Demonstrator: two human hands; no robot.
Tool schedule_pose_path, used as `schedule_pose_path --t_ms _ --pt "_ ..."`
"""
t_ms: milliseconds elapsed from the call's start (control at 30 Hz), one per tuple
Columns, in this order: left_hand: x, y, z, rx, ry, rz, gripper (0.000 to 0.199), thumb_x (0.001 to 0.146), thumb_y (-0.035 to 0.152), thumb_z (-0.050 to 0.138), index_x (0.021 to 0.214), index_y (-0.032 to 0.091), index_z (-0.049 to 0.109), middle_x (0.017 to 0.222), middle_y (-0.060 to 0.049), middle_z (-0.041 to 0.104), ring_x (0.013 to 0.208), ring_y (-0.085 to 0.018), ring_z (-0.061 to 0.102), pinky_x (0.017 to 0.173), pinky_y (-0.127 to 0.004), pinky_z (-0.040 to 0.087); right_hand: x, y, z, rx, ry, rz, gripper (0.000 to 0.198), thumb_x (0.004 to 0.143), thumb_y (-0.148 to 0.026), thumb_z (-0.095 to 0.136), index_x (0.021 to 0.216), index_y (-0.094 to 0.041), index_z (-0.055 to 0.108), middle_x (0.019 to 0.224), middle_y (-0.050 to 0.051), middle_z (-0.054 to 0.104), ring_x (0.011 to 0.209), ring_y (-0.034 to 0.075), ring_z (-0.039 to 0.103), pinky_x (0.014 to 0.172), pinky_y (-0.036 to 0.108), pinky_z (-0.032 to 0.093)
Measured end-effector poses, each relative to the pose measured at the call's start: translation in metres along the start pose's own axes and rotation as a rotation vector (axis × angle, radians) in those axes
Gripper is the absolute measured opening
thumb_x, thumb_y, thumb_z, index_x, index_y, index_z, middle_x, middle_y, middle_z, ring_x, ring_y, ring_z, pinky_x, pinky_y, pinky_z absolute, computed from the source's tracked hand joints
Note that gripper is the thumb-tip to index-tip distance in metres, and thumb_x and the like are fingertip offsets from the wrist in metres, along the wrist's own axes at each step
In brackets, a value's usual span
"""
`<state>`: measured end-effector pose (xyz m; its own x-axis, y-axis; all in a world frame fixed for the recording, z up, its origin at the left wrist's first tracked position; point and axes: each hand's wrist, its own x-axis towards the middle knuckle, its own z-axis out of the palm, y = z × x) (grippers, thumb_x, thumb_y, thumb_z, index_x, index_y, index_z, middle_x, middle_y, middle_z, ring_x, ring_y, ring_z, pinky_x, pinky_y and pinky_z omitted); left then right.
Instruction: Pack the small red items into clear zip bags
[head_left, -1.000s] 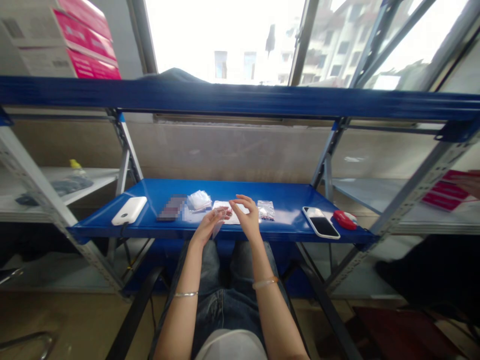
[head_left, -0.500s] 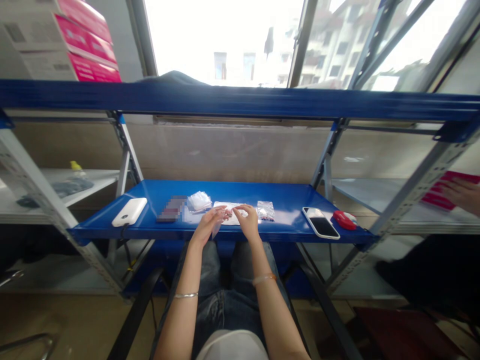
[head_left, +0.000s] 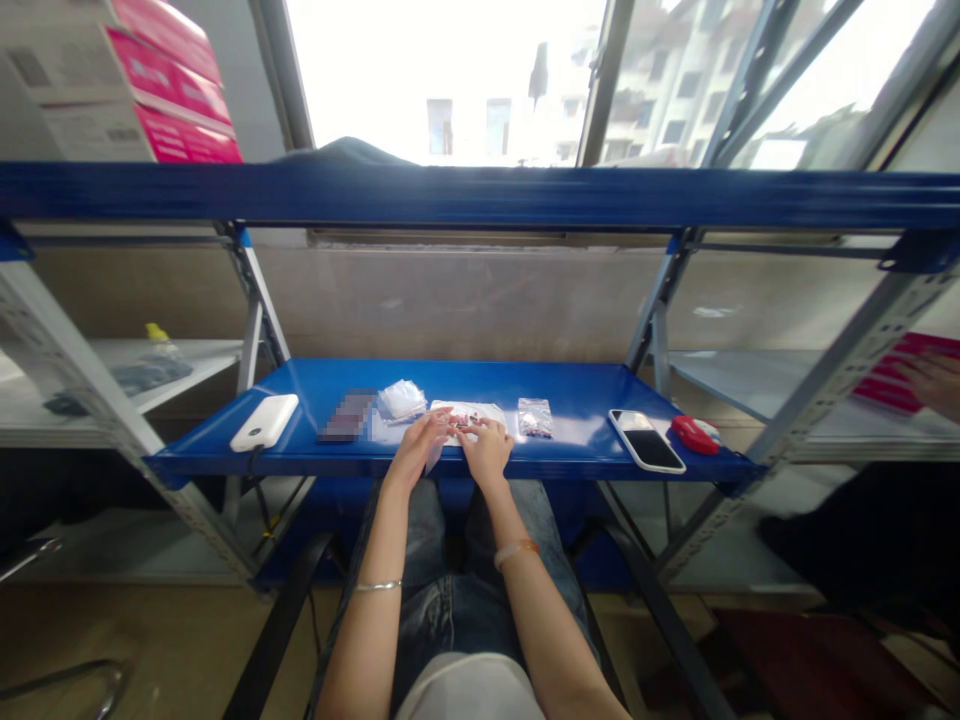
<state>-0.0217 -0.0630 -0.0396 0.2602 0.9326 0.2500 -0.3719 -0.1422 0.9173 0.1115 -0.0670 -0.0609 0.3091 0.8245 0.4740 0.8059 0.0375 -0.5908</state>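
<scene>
My left hand (head_left: 418, 446) is closed on a small clear plastic bag (head_left: 433, 457), whose lower end hangs below the fingers at the table's front. Close by, my right hand (head_left: 487, 452) reaches low over a white sheet (head_left: 496, 410), its fingers bent together among small reddish and dark pieces (head_left: 474, 418). Whatever sits between those fingertips is too small to make out. Right of the sheet lies a filled clear zip bag (head_left: 535, 417) with similar small pieces along its bottom. A pile of clear bags (head_left: 403, 400) rests left of the sheet.
On the blue table (head_left: 570, 380) are a white device with a cable (head_left: 264, 422), a blurred-out flat item (head_left: 349, 416), a phone (head_left: 646, 441) and a red object (head_left: 694, 435). A blue shelf beam (head_left: 480, 195) crosses above. Another person's hand (head_left: 937, 380) is at far right.
My right hand has come down from beside the left hand onto the small pieces on the sheet. My left hand stays nearly in place with the bag.
</scene>
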Motion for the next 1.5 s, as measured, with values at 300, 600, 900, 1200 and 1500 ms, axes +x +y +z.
schedule_pose_path --t_ms 300,600,900,1200,1500 --pt "-0.004 0.007 0.004 0.039 -0.016 -0.029 0.047 0.071 0.043 0.071 0.108 0.015 0.065 0.107 -0.012 0.068 0.090 -0.020 0.064 0.082 -0.030 0.043 0.012 -0.007 -0.021 0.503 0.212 -0.039 0.016 0.076 -0.035 0.065 0.077 -0.020 0.072 0.099 0.009 0.065 0.102 0.023 0.055 0.091 0.038 0.038" --pt "-0.001 -0.002 -0.002 -0.019 0.046 -0.047 0.051 0.061 0.045 0.078 0.101 0.016 0.068 0.093 -0.009 0.071 0.087 -0.020 0.065 0.077 -0.028 0.046 0.009 -0.029 -0.047 0.732 -0.014 -0.280 0.015 0.077 -0.035 0.065 0.078 -0.022 0.073 0.099 0.008 0.066 0.102 0.022 0.058 0.090 0.036 0.041" --pt "-0.006 0.005 0.005 0.001 -0.035 -0.009 0.050 0.066 0.046 0.074 0.105 0.016 0.067 0.107 -0.011 0.068 0.102 -0.025 0.061 0.083 -0.031 0.046 0.010 -0.029 -0.043 0.695 -0.118 -0.267 0.015 0.077 -0.035 0.065 0.080 -0.023 0.074 0.097 0.008 0.068 0.101 0.022 0.058 0.091 0.037 0.042" --pt "-0.004 0.003 0.000 0.042 -0.021 -0.020 0.053 0.067 0.048 0.072 0.109 0.017 0.065 0.106 -0.012 0.068 0.092 -0.022 0.064 0.078 -0.029 0.046 0.011 -0.025 -0.038 0.724 -0.043 -0.217 0.032 0.087 -0.041 0.049 0.075 -0.020 0.071 0.087 0.007 0.070 0.090 0.020 0.062 0.079 0.031 0.045" --pt "-0.003 0.001 -0.003 0.025 -0.007 -0.010 0.048 0.073 0.043 0.069 0.112 0.016 0.063 0.103 -0.011 0.068 0.088 -0.018 0.064 0.073 -0.025 0.046 0.010 -0.005 -0.010 0.390 0.028 -0.184 0.019 0.084 -0.031 0.055 0.082 -0.020 0.071 0.088 0.007 0.067 0.091 0.021 0.058 0.084 0.035 0.041"
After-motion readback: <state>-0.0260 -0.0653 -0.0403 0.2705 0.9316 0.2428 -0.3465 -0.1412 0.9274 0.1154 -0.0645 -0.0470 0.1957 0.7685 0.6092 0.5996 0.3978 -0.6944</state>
